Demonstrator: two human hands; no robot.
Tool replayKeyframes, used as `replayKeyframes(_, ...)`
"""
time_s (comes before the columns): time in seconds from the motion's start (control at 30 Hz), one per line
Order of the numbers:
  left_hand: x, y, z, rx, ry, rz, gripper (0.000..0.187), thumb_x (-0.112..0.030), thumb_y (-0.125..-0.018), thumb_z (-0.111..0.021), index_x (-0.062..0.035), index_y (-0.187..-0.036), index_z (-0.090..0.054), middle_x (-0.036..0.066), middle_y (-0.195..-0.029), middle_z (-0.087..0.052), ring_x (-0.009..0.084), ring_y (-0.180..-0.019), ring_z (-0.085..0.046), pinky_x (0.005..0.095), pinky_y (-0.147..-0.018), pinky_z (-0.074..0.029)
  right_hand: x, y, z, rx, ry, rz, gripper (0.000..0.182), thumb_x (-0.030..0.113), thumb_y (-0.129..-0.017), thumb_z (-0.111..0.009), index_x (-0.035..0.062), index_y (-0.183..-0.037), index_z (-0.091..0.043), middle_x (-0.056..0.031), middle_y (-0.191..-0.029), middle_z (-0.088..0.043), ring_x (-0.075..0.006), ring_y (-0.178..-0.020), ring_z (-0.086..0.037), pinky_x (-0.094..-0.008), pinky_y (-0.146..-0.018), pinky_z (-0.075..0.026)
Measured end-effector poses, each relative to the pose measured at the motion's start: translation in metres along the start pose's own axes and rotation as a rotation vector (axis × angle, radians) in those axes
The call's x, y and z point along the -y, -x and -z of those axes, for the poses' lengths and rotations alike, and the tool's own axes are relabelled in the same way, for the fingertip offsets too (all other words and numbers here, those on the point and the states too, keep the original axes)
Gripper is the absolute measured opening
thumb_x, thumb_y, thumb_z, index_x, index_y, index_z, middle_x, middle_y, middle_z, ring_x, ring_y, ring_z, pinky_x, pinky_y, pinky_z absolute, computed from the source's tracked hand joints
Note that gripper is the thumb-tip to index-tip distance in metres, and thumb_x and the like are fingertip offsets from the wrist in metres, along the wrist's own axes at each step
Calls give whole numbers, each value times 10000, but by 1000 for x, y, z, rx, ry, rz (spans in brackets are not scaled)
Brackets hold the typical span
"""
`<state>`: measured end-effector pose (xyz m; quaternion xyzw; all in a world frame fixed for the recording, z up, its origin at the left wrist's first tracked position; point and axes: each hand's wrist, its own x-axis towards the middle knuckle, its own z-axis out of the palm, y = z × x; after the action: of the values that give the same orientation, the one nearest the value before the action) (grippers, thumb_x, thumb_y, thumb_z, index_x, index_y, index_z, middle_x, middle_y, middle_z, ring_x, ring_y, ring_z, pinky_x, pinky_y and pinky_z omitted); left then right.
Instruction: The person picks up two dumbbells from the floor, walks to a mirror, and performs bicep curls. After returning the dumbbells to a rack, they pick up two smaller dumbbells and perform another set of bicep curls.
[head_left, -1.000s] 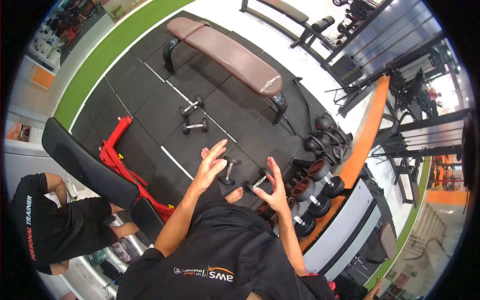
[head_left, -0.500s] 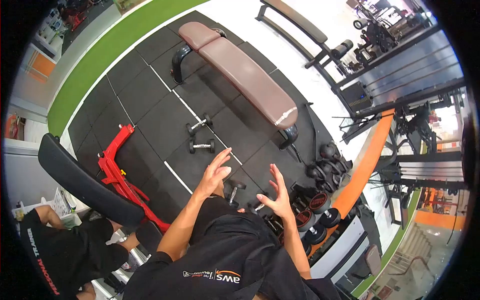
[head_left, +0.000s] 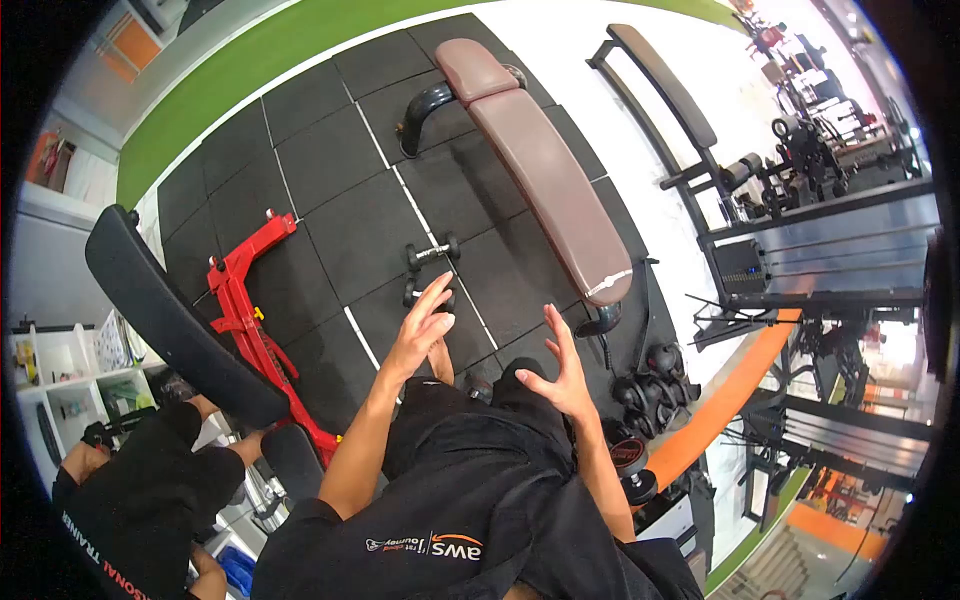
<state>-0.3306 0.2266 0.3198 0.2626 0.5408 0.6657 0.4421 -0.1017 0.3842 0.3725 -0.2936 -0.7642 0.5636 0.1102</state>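
My left hand (head_left: 418,325) is raised in front of my body, fingers apart and holding nothing, and it partly covers a dumbbell on the floor. My right hand (head_left: 558,365), also raised, has its thumb and fingers spread with nothing between them. Just beyond my left hand, a black dumbbell (head_left: 433,252) lies on the dark floor mats (head_left: 340,230). A brown padded bench (head_left: 555,180) stands ahead of my right hand, not touched by it.
A red-framed bench (head_left: 240,290) with a black pad (head_left: 170,310) is at left, near a person in a black shirt (head_left: 140,500) by white shelves (head_left: 62,365). Kettlebells (head_left: 650,395) and an orange strip (head_left: 725,395) lie at right. Gym machines (head_left: 830,250) stand beyond.
The view has turned, so the benches and dumbbells appear farther right. My hands remain raised and apart. The person at left has shifted, with a hand now near the shelves.
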Motion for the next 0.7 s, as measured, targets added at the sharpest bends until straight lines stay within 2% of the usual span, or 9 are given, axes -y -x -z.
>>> replayKeyframes(0.07,2,1,2,-24,12,13,653,-171,-953,-585,-72,-1545,-328,98,-1599,-299,275,-1422,-382,395,-1115,-364,1,-13,7,-1,-2,15,1077,260,-700,-855,108,-1574,-245,-141,-1603,-289,-299,-1461,-317,-466,-1107,-353)
replayKeyframes(0.17,1,-2,4,-89,18,29,654,-156,-955,-584,-77,-1549,-322,96,-1601,-293,265,-1419,-384,392,-1117,-363,-1,-32,20,11,-79,-29,1078,250,-705,-856,89,-1572,-235,-142,-1603,-289,-293,-1462,-314,-463,-1115,-340)
replayKeyframes(0.3,1,-11,2,-212,31,3,657,-138,-952,-588,-84,-1550,-323,94,-1599,-297,248,-1417,-386,383,-1117,-361,-3,-64,39,124,-122,28,1066,231,-711,-855,65,-1566,-241,-142,-1610,-273,-284,-1470,-295,-470,-1126,-326)
replayKeyframes(0.33,-3,-15,-2,-228,-32,1,675,-239,-971,-546,-51,-1561,-277,92,-1620,-277,272,-1447,-346,407,-1126,-343,-1,-75,44,169,-119,54,1064,225,-712,-855,61,-1565,-240,-141,-1612,-268,-281,-1473,-289,-472,-1130,-322)
replayKeyframes(0.37,-4,-19,-7,-289,-27,11,666,-224,-966,-557,-63,-1557,-294,90,-1613,-285,266,-1444,-347,399,-1129,-340,-1,-84,51,214,-115,77,1063,219,-713,-855,57,-1565,-240,-140,-1615,-263,-279,-1476,-283,-474,-1133,-317)
replayKeyframes(0.5,1,-36,-40,-460,-14,35,670,-217,-949,-575,-75,-1550,-314,90,-1602,-297,276,-1448,-335,395,-1142,-320,-9,-114,92,331,-153,120,1051,180,-734,-838,80,-1577,-218,-132,-1620,-250,-293,-1488,-259,-475,-1156,-278)
replayKeyframes(0.57,10,-44,-56,-517,9,32,679,-213,-945,-578,-65,-1550,-307,90,-1603,-296,283,-1448,-334,399,-1149,-308,-20,-123,112,357,-328,65,1063,199,-748,-822,101,-1589,-180,-142,-1620,-241,-305,-1493,-248,-488,-1159,-279)
replayKeyframes(0.6,9,-48,-68,-539,-41,31,657,-238,-970,-529,-48,-1553,-294,103,-1625,-261,297,-1460,-322,408,-1102,-375,-25,-125,122,371,-412,31,1069,209,-754,-814,112,-1594,-161,-147,-1620,-236,-311,-1495,-243,-495,-1160,-279)
replayKeyframes(0.7,5,-55,-103,-631,24,25,667,-250,-970,-534,-40,-1553,-288,116,-1628,-248,309,-1467,-310,418,-1104,-373,-39,-135,148,419,-464,-26,1055,200,-774,-801,108,-1596,-146,-157,-1620,-229,-317,-1497,-234,-497,-1167,-264)
